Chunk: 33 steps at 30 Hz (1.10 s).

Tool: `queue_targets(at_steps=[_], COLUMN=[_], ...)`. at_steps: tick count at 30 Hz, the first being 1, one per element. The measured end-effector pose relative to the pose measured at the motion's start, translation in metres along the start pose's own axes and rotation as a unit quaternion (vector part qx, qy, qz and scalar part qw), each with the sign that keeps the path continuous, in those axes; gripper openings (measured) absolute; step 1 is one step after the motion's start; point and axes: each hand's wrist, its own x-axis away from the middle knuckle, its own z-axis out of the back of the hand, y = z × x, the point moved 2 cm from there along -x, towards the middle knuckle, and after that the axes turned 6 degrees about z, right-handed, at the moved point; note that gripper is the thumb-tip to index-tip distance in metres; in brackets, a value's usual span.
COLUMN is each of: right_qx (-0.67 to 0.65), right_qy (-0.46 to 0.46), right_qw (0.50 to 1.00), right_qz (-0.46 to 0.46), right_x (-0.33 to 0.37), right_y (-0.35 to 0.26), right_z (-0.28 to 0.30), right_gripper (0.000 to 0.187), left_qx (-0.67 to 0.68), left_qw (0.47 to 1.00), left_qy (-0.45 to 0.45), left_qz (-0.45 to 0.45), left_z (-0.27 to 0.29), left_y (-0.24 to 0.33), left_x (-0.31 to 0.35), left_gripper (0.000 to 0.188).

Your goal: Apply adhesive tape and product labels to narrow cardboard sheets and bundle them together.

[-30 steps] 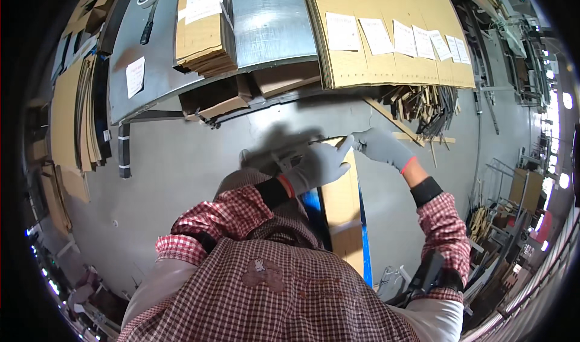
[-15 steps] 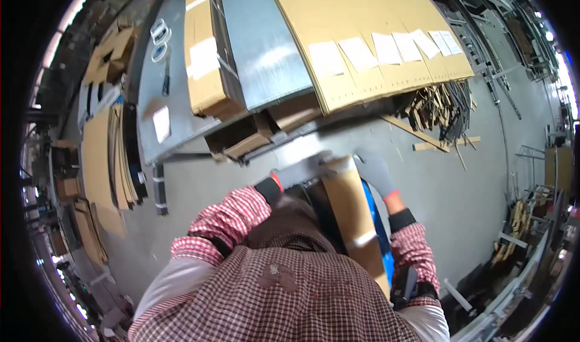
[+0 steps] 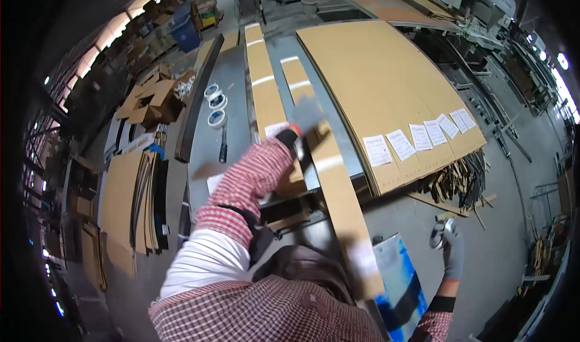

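Note:
A long, narrow cardboard box [image 3: 338, 185] slants from the metal-topped table toward my body, with white tape bands around it and a pale label at its near end. My left hand [image 3: 309, 113], in a grey glove, lies over the box partway along it; motion smears the fingers, so their grip does not show. Low on the right, away from the box, my gloved right hand [image 3: 453, 254] is closed on a roll of tape [image 3: 437, 233]. Another long taped box [image 3: 266, 94] lies on the table, left of the first.
Large cardboard sheets [image 3: 386, 70] with a row of papers are stacked at right, above bundled dark strips [image 3: 462, 182]. Tape rolls [image 3: 217, 109] and a black-handled tool [image 3: 223, 145] lie on the table. A blue-stained board [image 3: 399, 281] stands beside my right arm. Cardboard panels [image 3: 124, 203] lean at left.
The long box has gone from upright beside my legs to lying forward onto the table. My left hand has reached forward; my right has left the box and moved right, now with tape.

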Motion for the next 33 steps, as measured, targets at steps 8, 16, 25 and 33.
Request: queue_targets(at_steps=[8,16,25,33], right_qx=[0.030,0.163,0.380,0.418], right_qy=[0.045,0.123,-0.143,-0.182], right_qw=[0.992,0.968,0.907,0.868], right_qz=[-0.115,-0.148,-0.111,-0.195], right_x=[0.088,0.104,0.018,-0.047], right_y=[0.043,0.067,0.153,0.134], right_z=[-0.026,0.022,0.080,0.099], right_gripper=[0.024,0.020,0.044,0.051], left_qx=[-0.282,-0.309,0.426,0.698], left_qw=[0.913,0.870,0.819,0.614], left_qy=[-0.270,-0.373,-0.330,-0.190], left_qz=[-0.116,-0.093,0.199,0.315], left_z=[-0.078,-0.100,-0.078,-0.132], left_y=[-0.021,-0.017,0.106,0.171], left_x=[0.010,-0.018,0.073,0.149], left_gripper=[0.043,0.045,0.047,0.055])
